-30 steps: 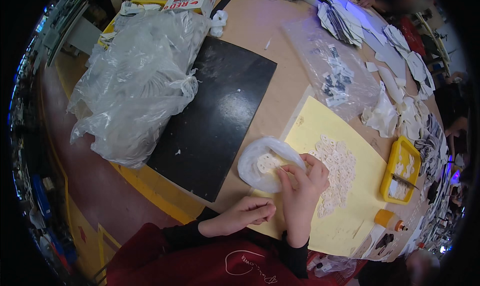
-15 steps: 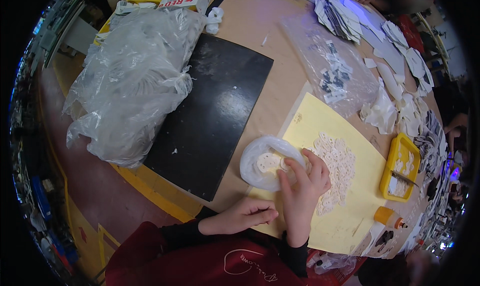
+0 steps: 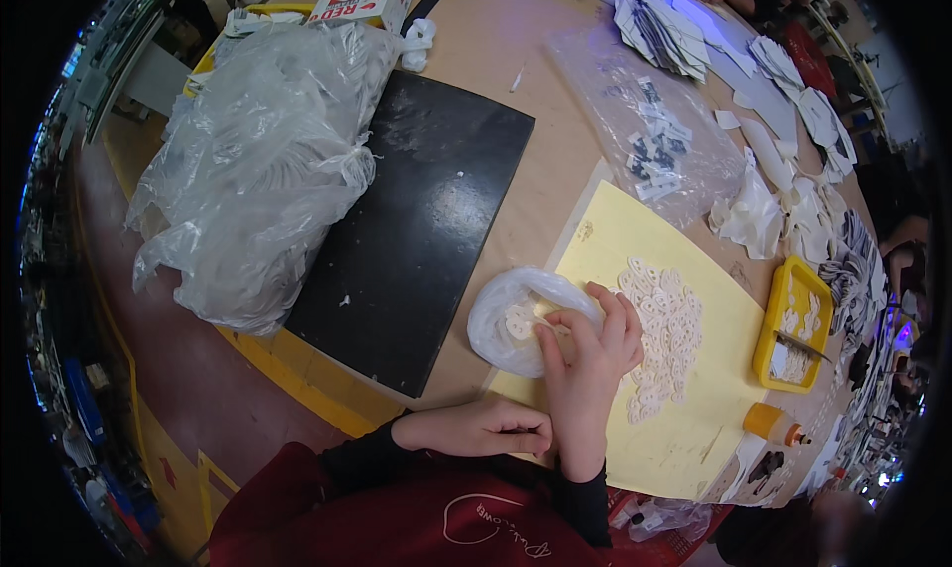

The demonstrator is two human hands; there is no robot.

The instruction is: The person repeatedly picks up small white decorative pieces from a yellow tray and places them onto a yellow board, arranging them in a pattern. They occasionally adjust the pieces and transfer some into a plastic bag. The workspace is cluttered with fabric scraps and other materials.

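Observation:
My right hand [image 3: 587,354] reaches into a small open clear plastic bag [image 3: 506,314] of little white cut-out pieces, its fingertips pinched at the bag's mouth. The bag lies at the left edge of a yellow sheet [image 3: 694,438]. A heap of the same white pieces [image 3: 666,331] is spread on that sheet just right of the hand. My left hand [image 3: 496,430] rests curled on the table edge close to my body, below the bag, and holds nothing that I can see.
A black mat [image 3: 416,220] lies left of the yellow sheet. A big clear bag [image 3: 248,180] of white pieces sits at the far left. A yellow tray [image 3: 793,329], an orange-capped bottle [image 3: 775,426], another flat plastic bag [image 3: 654,131] and stacks of cut pieces [image 3: 793,190] lie to the right.
My right hand has stayed at the small bag's mouth with only slight finger movement. The left hand has not moved.

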